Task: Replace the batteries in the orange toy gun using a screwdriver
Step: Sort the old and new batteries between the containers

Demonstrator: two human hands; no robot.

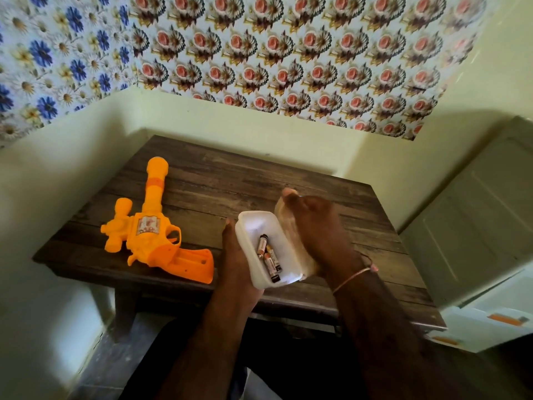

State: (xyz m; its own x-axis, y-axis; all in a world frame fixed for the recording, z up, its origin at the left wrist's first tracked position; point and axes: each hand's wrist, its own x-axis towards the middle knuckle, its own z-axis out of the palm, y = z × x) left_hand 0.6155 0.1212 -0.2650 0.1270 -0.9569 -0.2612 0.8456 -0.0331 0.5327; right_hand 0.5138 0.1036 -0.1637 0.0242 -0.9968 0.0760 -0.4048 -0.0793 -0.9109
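In the head view, the orange plastic toy gun [157,232] lies flat on the left part of the dark wooden plank table [230,180], barrel pointing away, apart from both hands. The left hand [236,261] cups a small white plastic box [248,252] from below, thumb along its near-left wall; several dark cylindrical batteries [268,255] lie loose inside. The right hand [311,226] grips the box's translucent hinged lid [284,215], folded back on the right. No screwdriver is visible. The step appears to be opening the box: keep it level so the batteries don't roll out, then lift them out one at a time.
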